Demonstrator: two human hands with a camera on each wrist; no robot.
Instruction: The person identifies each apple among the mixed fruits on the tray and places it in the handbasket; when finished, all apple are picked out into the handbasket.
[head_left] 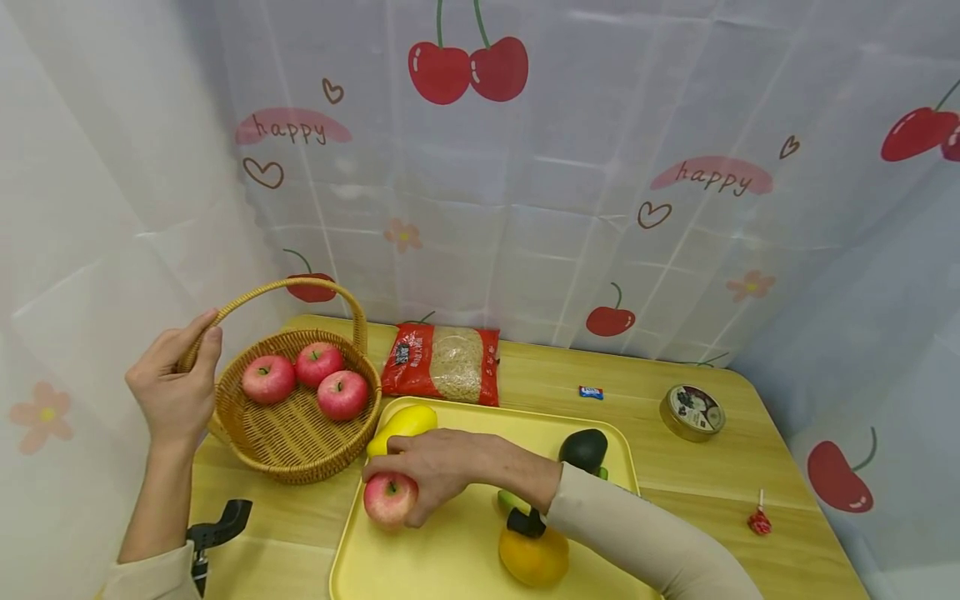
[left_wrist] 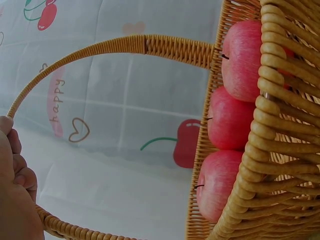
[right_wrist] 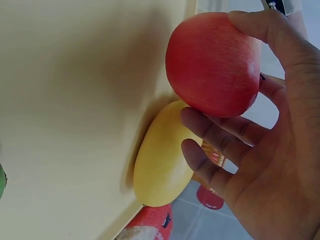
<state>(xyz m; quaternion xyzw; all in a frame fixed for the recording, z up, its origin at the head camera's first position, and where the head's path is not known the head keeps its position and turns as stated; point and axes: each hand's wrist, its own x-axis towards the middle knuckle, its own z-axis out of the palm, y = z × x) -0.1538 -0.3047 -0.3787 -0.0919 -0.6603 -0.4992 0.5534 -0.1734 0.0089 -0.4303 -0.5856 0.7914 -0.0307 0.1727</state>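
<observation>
My left hand grips the arched handle of a wicker basket. Three red apples lie inside it, towards the back. Over the left part of a yellow tray, my right hand holds another red apple between thumb and fingers. A shadow falls on the tray beside this apple in the right wrist view. Close to the right fingers, a smooth yellow oblong fruit lies at the tray's edge.
On the tray are a dark green avocado-like fruit and an orange-yellow fruit, partly hidden by the right arm. Behind it lies a red bag of grain. A small blue packet, round tin and lollipop lie right.
</observation>
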